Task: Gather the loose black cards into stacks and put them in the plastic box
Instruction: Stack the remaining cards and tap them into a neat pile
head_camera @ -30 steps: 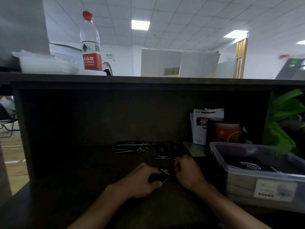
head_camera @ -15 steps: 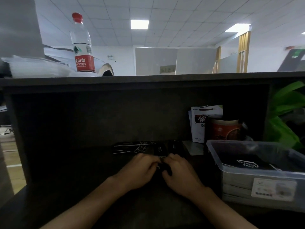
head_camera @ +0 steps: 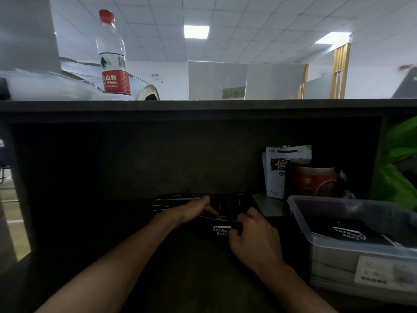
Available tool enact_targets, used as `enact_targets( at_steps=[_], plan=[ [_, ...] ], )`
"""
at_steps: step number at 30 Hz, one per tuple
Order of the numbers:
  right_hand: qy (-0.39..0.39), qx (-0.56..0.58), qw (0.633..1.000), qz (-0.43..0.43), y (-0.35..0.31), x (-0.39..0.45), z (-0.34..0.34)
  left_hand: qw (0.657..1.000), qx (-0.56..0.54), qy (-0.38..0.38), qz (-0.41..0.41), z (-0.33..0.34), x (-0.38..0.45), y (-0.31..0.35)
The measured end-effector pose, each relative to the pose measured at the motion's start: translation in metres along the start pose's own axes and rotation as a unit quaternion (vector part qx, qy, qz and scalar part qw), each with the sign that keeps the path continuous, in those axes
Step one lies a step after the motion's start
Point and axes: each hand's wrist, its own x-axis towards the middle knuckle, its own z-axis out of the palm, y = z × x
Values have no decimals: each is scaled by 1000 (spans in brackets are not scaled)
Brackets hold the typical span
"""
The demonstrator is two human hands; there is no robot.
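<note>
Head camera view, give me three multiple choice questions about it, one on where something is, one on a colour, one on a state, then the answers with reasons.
1. Where does the water bottle stand?
A. On top of the dark counter ledge
B. Inside the plastic box
C. On the desk beside the hands

2. What colour is the bottle cap?
A. Blue
B. Red
C. Green

3. What is the right hand doing?
A. Resting flat and open on the desk
B. Gripping a stack of black cards
C. Lifting the plastic box

Answers:
1 A, the bottle stands upright on the ledge above the desk recess.
2 B, the cap is red, matching the lower label band.
3 B, its fingers curl round the stack of black cards with white lettering, while the left hand reaches to the loose cards behind; the plastic box sits untouched at right.
</note>
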Motion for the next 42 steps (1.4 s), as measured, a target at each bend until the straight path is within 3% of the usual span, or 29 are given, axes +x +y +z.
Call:
enact_targets(
  at_steps=[3,5,7,13,15,18,22,25,27,32,39,42],
  plan=[
    [45,21,996,71,4,-1,-2,992,118,43,23,1,-22,-9],
    [41,17,994,96,7,-1,-2,960,265,45,79,6,-43,-19],
    [18,14,996,90,7,0,0,932,338,40,127,16,-71,-31],
    [-78,65,994,-32,5,2,2,917,358,41,171,48,-143,-29],
    [-79,82,993,-40,6,1,0,885,411,44,213,55,-156,-32],
    [-88,104,989,-50,7,-1,-3,813,494,120,283,72,-164,-53],
    [-105,119,986,-60,5,-1,-3,776,482,219,342,88,-161,-59],
    [-126,133,981,-57,5,0,-2,795,393,205,414,69,-169,-22],
    [-133,152,978,-54,5,0,-3,816,395,193,376,54,-155,-5],
    [-148,187,970,-38,5,-1,-6,813,439,235,303,37,-83,-11],
    [-167,206,963,-41,6,2,-4,851,385,315,170,29,-46,-22],
    [-154,215,964,-38,5,2,-2,882,344,308,93,26,-43,-28]
  ],
)
